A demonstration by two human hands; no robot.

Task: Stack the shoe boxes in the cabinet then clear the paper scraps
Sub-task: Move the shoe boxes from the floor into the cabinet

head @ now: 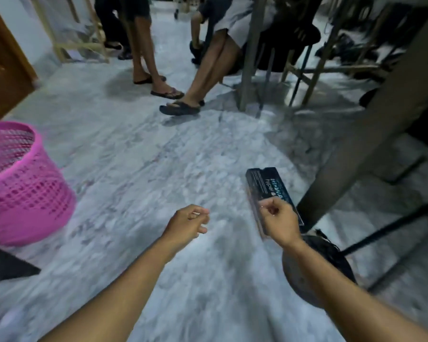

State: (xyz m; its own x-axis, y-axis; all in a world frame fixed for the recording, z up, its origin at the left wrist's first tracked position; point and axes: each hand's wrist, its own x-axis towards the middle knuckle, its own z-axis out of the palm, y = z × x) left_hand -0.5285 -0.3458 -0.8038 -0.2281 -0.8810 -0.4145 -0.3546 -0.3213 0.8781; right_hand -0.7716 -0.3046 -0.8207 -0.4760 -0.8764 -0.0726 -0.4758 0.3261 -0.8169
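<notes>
Marble-patterned grey floor (139, 169) fills most of what you see, blurred by motion. Nearest to you, both bare forearms reach forward over it. Your left hand (187, 224) hangs above the floor with its fingers loosely curled; something small and pale may sit between thumb and forefinger, but the blur makes it impossible to tell, so the state of that grip cannot be told. Your right hand (278, 219) is clenched around the near end of a dark shoe box (267, 186) with blue and white lettering, thumb on its top face; the box's far end juts out beyond your knuckles, away from you. The two hands are well apart. Just below your right wrist sits a dark rounded object (314, 275), too blurred to name. To your left stands a pink mesh basket (22, 193); its contents cannot be made out. To the right rises a thick grey post (371, 134). Farther off, people's legs in sandals (181, 108) stand and sit beside chairs.
</notes>
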